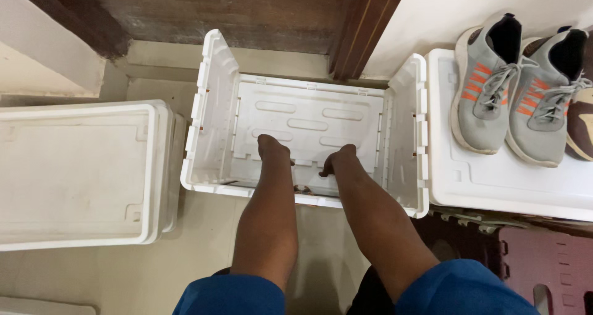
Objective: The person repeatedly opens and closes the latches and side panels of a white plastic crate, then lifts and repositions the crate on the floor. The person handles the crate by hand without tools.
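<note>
A white plastic folding crate (216, 99) stands open on the floor in front of me, its side walls raised. Both my arms reach down into it. My left hand (272, 149) presses on the crate's floor panel near the front, fingers curled under and hidden. My right hand (338, 159) rests beside it on the same panel, fingers also tucked out of sight. Neither hand shows a separate object in it.
A stack of white lids or flat crates (80, 173) lies to the left. On the right a white box (494, 179) carries a pair of grey shoes (513, 86) with orange stripes. A dark red plastic stool (543, 259) stands at the lower right. A wooden door frame (364, 18) is behind.
</note>
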